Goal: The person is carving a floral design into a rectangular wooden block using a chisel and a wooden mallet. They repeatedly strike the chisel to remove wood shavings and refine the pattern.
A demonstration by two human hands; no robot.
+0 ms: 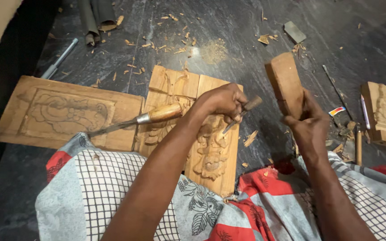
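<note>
Checked cloth over my knees, left hand gripping chisel, right hand gripping mallet, panel seemingly half-carved.

A dark stone floor carries scattered wood chips, a carved flat panel, a small carved block, a grey sharpening stone, pencils and a sawdust patch.

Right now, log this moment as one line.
left hand: grips chisel, tip on carved panel | right hand: grips raised wooden mallet | spare chisel lying on panel
</note>
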